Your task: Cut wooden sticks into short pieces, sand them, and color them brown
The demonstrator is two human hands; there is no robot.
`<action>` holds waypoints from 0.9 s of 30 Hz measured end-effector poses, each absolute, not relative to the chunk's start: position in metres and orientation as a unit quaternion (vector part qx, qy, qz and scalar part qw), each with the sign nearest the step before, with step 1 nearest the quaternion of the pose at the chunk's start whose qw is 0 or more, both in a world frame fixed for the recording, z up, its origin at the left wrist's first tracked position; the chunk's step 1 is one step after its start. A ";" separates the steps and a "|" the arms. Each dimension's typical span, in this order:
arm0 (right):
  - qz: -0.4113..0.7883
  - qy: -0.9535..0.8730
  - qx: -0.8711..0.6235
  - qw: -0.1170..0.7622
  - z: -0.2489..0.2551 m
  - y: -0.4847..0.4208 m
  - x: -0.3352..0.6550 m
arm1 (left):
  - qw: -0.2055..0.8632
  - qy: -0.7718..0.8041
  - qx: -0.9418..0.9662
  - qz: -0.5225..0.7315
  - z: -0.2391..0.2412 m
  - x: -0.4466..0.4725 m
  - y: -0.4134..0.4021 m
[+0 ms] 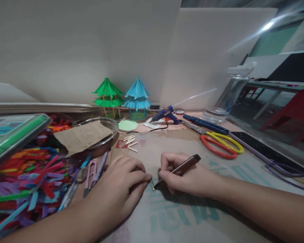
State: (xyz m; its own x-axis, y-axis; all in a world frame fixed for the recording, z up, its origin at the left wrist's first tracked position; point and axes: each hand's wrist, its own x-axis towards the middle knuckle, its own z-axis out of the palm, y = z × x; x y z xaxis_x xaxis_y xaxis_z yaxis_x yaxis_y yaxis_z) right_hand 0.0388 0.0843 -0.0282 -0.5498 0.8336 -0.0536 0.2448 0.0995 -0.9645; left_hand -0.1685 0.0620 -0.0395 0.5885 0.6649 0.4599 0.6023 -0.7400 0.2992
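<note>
My left hand [121, 189] rests on the cardboard sheet [182, 216] with its fingers curled, pinching a short pale wooden stick [152, 184] at the fingertips. My right hand [187, 175] grips a dark brown craft knife [182, 167] like a pen, its tip touching the stick's end. The two hands sit close together near the middle of the table. Several more short pale sticks [130, 141] lie loose farther back.
A heap of coloured strips [22, 189] fills the left. A round clear tub [101, 135], snips [91, 172], green pavilion model [107, 96], blue pavilion model [137, 96], blue glue gun [164, 114], red-and-yellow scissors [220, 143], dark ruler [266, 150] and a clear bottle [230, 98] stand around.
</note>
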 end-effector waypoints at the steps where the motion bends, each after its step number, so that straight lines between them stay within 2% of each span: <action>1: 0.547 -0.691 -0.390 0.267 -0.028 0.084 0.039 | 0.056 0.358 0.889 0.280 -0.039 -0.168 0.062; 6: 0.541 -0.687 -0.384 0.298 -0.028 0.084 0.038 | 0.062 0.367 0.888 0.270 -0.038 -0.168 0.061; 10: 0.548 -0.698 -0.375 0.268 -0.029 0.084 0.038 | 0.061 0.360 0.889 0.276 -0.037 -0.169 0.061; 15: 0.542 -0.692 -0.383 0.285 -0.030 0.084 0.037 | 0.067 0.365 0.889 0.270 -0.036 -0.169 0.060; 27: 0.540 -0.702 -0.386 0.259 -0.026 0.082 0.037 | 0.060 0.361 0.892 0.267 -0.037 -0.170 0.060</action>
